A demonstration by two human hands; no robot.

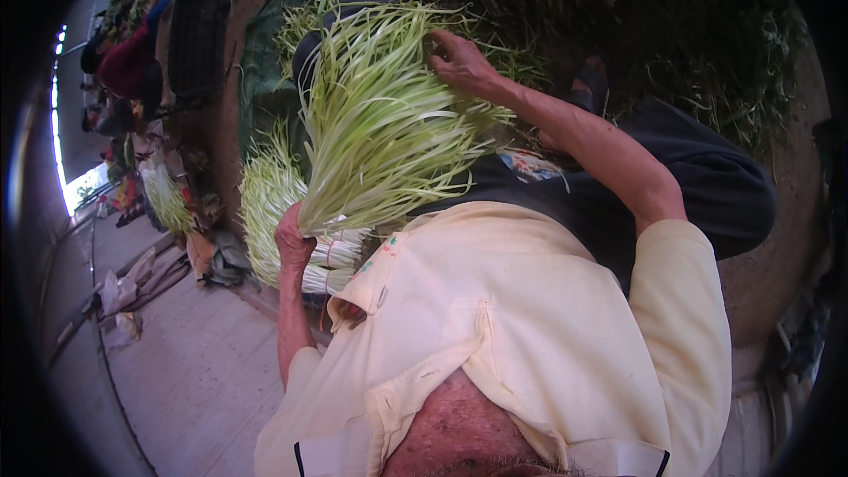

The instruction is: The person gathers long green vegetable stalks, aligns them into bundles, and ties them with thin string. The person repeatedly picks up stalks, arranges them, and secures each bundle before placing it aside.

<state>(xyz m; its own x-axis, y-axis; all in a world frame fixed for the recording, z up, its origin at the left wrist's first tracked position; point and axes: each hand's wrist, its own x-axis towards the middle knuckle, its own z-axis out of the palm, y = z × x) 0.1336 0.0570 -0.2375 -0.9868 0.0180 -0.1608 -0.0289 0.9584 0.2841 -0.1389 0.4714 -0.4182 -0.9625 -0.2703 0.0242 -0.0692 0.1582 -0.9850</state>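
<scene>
My left hand point(295, 238) grips the pale stem ends of a large bunch of long yellow-green chive-like leaves point(384, 119). The leaves fan out across my lap towards the upper right. At the far edge of this fan is my right hand point(467, 66), its thumb and fingers apart beside the leaf tips; whether it touches single leaves is unclear. Below and beside my left hand lie bundles of similar leaves point(268, 202). Their white stalks point(338, 252) carry a thin red tie.
Green sheeting point(255, 79) lies beneath loose leaves by my leg. A dark crate point(197, 43) stands at upper left, near another person in a maroon top point(126, 66). Another leaf bundle point(164, 195) lies at left. Heaped green plants point(715, 73) are at upper right, beyond my foot point(589, 83).
</scene>
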